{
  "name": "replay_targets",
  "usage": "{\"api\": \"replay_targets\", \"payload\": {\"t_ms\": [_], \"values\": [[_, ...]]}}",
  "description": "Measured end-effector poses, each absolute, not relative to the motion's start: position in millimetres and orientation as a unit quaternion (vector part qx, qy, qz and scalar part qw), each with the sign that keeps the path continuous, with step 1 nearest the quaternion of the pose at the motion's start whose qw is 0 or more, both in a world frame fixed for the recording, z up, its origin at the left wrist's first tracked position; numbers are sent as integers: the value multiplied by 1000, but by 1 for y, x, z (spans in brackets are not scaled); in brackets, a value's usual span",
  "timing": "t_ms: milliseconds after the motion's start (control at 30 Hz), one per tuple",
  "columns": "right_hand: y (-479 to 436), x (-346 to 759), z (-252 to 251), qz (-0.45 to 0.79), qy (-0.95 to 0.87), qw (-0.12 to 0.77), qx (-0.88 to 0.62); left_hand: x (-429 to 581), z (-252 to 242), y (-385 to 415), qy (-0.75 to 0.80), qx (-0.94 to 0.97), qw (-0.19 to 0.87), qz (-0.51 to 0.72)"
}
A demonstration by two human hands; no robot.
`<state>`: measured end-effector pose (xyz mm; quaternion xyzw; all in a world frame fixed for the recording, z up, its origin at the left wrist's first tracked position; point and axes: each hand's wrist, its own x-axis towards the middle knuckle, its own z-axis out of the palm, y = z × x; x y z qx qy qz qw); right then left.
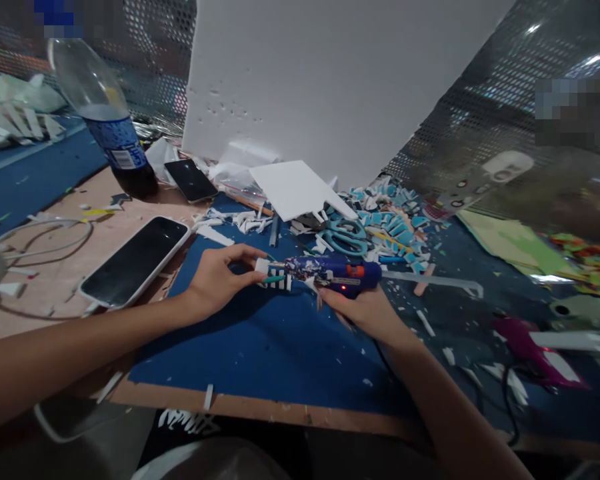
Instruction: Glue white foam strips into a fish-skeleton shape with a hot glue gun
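Observation:
My right hand [365, 313] is closed round the handle of a blue hot glue gun [335, 272], whose red light is on and whose nozzle points left. A clear glue stick [433, 281] juts from its back end. My left hand [215, 279] pinches a small white and blue striped foam piece [275, 277] at the gun's nozzle. Both hands rest over a blue sheet [260, 340] on the brown board.
Teal scissors [347, 237] lie in a heap of white and blue scraps behind the gun. A white-cased phone [133, 261] and a dark phone [191, 180] lie at left, near a cola bottle [105, 113]. A big white foam board [330, 80] stands behind.

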<state>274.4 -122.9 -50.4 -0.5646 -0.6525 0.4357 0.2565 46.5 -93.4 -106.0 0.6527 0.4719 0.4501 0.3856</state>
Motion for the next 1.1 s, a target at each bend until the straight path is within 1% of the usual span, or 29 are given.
{"api": "replay_targets", "payload": {"t_ms": [367, 633, 867, 967, 1100], "values": [[-121, 272, -57, 368, -659, 220, -618, 45, -107, -93, 470, 684, 351, 433], [-122, 271, -58, 401, -660, 239, -589, 45, -108, -92, 465, 683, 353, 439], [-122, 273, -60, 347, -667, 223, -621, 45, -111, -93, 464, 688, 340, 443], [-122, 273, -60, 333, -675, 235, -615, 45, -111, -92, 465, 686, 340, 444], [-122, 273, -60, 341, -678, 238, -606, 45, -110, -92, 467, 682, 345, 444]]}}
